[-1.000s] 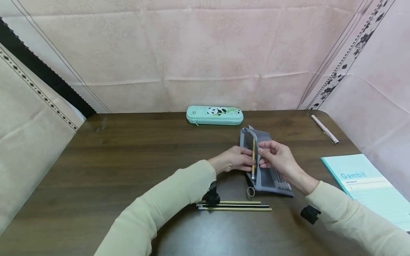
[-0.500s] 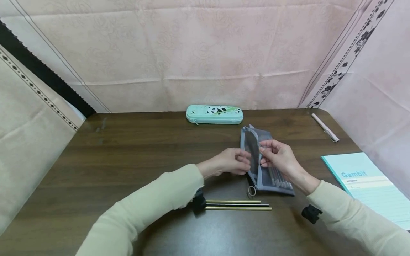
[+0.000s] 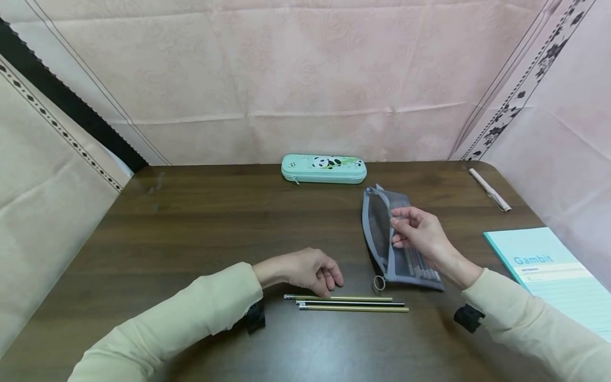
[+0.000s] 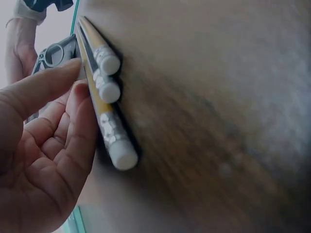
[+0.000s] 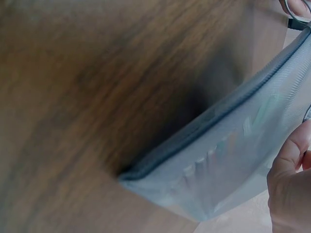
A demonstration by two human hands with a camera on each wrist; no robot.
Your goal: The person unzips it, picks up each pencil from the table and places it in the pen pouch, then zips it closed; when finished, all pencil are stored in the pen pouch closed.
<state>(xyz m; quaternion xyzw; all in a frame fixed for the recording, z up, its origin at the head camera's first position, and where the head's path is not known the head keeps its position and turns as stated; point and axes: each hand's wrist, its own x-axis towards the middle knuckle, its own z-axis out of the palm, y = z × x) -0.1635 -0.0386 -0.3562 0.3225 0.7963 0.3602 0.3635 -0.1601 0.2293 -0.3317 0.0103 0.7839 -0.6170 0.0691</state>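
My left hand (image 3: 315, 270) is over the table with its thumb and fingertips right at the farthest of three pencils. In the left wrist view a gap shows between the thumb and forefinger, close beside that yellow pencil (image 4: 103, 104). A black pencil (image 3: 358, 303) and another gold-coloured pencil (image 3: 358, 309) lie parallel to it, their white erasers towards the left. My right hand (image 3: 422, 236) pinches the zip edge of a grey-blue mesh pencil pouch (image 3: 403, 273), holding its mouth apart. Several slim things (image 5: 209, 160) show through the mesh in the right wrist view.
A mint pencil case (image 3: 324, 168) with a panda print stands at the table's back edge. To the right lie a white pen (image 3: 489, 189) and a mint notebook (image 3: 549, 265). Cloth walls (image 3: 305, 79) enclose the back and sides.
A pencil in the pouch's mouth dropped out of sight inside. My left hand moved from the pouch down and left to the pencils on the table. The right hand stayed at the pouch.
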